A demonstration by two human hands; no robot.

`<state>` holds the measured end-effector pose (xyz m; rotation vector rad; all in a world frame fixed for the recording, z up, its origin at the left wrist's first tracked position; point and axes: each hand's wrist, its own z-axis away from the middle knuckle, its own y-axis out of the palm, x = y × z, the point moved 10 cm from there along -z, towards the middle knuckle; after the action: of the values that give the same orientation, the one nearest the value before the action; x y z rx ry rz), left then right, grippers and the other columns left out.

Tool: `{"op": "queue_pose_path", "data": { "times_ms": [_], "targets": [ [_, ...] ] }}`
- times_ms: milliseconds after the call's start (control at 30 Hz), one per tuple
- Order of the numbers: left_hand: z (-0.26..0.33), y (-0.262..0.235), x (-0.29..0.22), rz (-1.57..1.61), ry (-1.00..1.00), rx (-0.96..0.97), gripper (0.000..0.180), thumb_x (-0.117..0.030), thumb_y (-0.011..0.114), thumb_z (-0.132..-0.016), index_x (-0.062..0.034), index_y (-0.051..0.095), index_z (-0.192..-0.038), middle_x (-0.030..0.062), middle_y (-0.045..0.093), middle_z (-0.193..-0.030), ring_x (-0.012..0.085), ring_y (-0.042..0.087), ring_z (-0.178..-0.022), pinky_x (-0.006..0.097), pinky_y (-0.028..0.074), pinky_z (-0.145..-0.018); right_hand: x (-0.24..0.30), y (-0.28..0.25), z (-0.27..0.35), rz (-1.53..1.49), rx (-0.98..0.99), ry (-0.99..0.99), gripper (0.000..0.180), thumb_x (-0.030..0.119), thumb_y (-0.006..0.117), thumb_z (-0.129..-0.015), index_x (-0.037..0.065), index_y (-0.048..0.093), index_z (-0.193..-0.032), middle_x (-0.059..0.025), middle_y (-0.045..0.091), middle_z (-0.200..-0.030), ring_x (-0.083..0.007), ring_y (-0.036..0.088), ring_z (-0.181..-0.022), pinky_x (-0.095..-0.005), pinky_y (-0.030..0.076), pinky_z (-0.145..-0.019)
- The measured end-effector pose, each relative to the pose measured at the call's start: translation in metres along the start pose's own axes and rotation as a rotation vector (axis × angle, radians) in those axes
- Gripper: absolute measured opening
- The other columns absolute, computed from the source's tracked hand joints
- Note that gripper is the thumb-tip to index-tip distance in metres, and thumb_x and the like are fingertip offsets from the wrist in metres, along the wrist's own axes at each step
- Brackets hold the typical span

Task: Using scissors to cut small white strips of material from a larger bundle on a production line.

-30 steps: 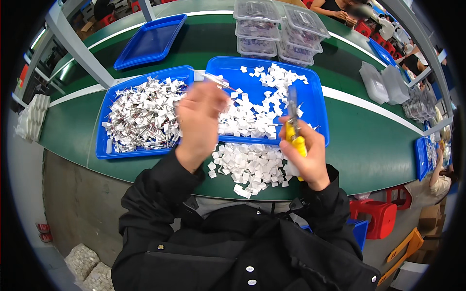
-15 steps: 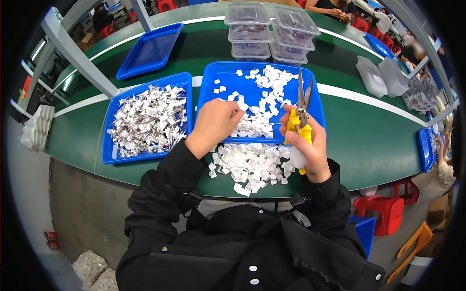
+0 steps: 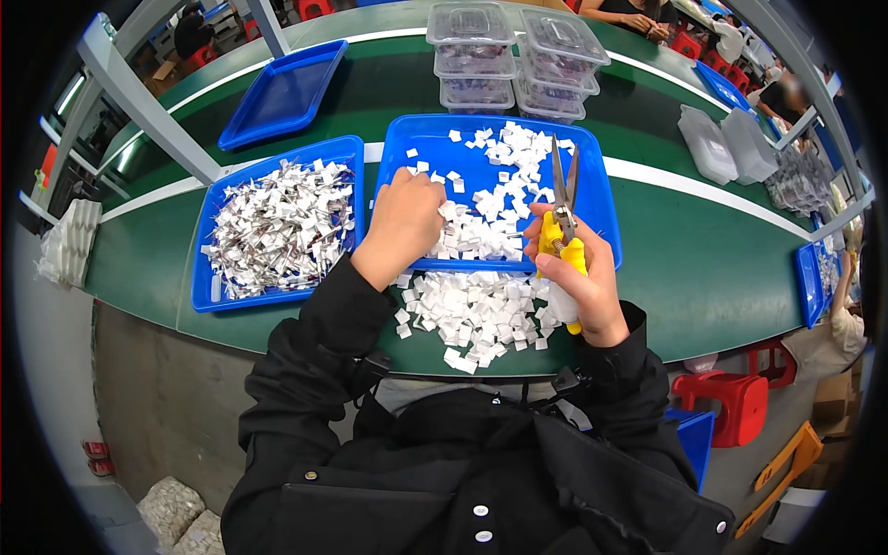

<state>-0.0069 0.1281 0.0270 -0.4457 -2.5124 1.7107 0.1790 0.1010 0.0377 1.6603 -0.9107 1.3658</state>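
Nearest the body: loose pile of white cut squares [image 3: 476, 314] on the green bench [image 3: 712, 268], spilling off the front lip of the middle blue tray [image 3: 592, 199].

Right hand [image 3: 583, 287] — clamped around the yellow grips of the scissors [image 3: 561, 217], blades pointing up and away, slightly parted, nothing visible between them.

Left hand [image 3: 404, 222] — palm down in the middle tray, fingers curled together onto the white pieces [image 3: 499, 185] there. Looks like a pinch on one piece, but the fingertips are hidden under the hand, so I can't tell if anything is actually held.

Left of that: second blue tray [image 3: 208, 282] full of silver-and-white strips [image 3: 277, 227] (uncut stock, by the look of it). Untouched, well apart from both hands.

Further back: an empty blue tray [image 3: 282, 92] lying tilted by a grey frame post [image 3: 153, 116], and stacked clear lidded boxes [image 3: 509, 55] just behind the middle tray. More clear boxes [image 3: 726, 143] off to the right. Other people at far edge, not involved.

Judgement on step: pick phase — left hand fetching or sorting a piece, scissors idle and ready. Next move calls for a clean single-piece pinch, lifted clear of the heap and brought between the parted blades, right hand holding the scissors steady until the piece is aligned.
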Motion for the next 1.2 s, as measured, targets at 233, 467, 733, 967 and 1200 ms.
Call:
{"op": "queue_pose_path", "data": {
  "times_ms": [233, 467, 733, 967, 1200],
  "targets": [
    [0.002, -0.043, 0.008, 0.522, -0.136, -0.247, 0.019, -0.014, 0.077, -0.077, -0.0006, 0.067, -0.086, 0.0089, 0.065, -0.078, 0.0208, 0.058, -0.071, 0.032, 0.046, -0.065, -0.005, 0.011, 0.001, -0.035, 0.146, 0.126, 0.057, 0.011, 0.066, -0.08, 0.0, 0.051, -0.134, -0.009, 0.058, -0.124, -0.0165, 0.06, -0.101, -0.0304, 0.046, -0.086],
    [0.008, -0.021, -0.015, 0.884, -0.145, 0.048, 0.014, -0.014, 0.076, -0.078, -0.0024, 0.07, -0.081, 0.0025, 0.065, -0.075, 0.0099, 0.052, -0.066, 0.025, 0.043, -0.062, -0.008, 0.019, 0.001, -0.072, 0.216, 0.151, 0.065, 0.014, 0.065, -0.08, 0.0, 0.046, -0.14, -0.0099, 0.052, -0.137, -0.018, 0.06, -0.105, -0.0296, 0.045, -0.088],
    [0.015, -0.058, 0.009, 0.55, -0.172, -0.482, 0.017, -0.017, 0.071, -0.086, -0.0055, 0.073, -0.099, -0.0008, 0.066, -0.089, 0.0042, 0.053, -0.079, 0.02, 0.037, -0.059, 0.001, 0.018, -0.001, -0.054, 0.162, 0.075, 0.065, 0.013, 0.064, -0.077, -0.002, 0.047, -0.139, -0.0108, 0.045, -0.147, -0.0187, 0.061, -0.104, -0.0293, 0.045, -0.087],
    [0.021, 0.013, -0.014, 1.32, -0.446, 0.251, 0.024, -0.021, 0.071, -0.088, 0.0006, 0.071, -0.1, 0.0027, 0.07, -0.089, 0.0067, 0.061, -0.082, 0.022, 0.046, -0.069, 0.003, 0.023, -0.001, -0.114, 0.18, 0.04, 0.068, 0.015, 0.064, -0.076, -0.002, 0.046, -0.139, -0.0118, 0.042, -0.149, -0.0195, 0.06, -0.106, -0.031, 0.046, -0.089],
    [0.025, 0.011, -0.018, 1.683, -0.5, 0.029, 0.023, -0.012, 0.073, -0.087, 0.0027, 0.069, -0.104, 0.0069, 0.07, -0.09, 0.0081, 0.063, -0.079, 0.021, 0.048, -0.071, -0.004, 0.035, 0.002, -0.125, 0.235, 0.063, 0.073, 0.018, 0.065, -0.077, -0.001, 0.04, -0.144, -0.0108, 0.042, -0.148, -0.0197, 0.059, -0.107, -0.0319, 0.046, -0.091]
  ]
}}
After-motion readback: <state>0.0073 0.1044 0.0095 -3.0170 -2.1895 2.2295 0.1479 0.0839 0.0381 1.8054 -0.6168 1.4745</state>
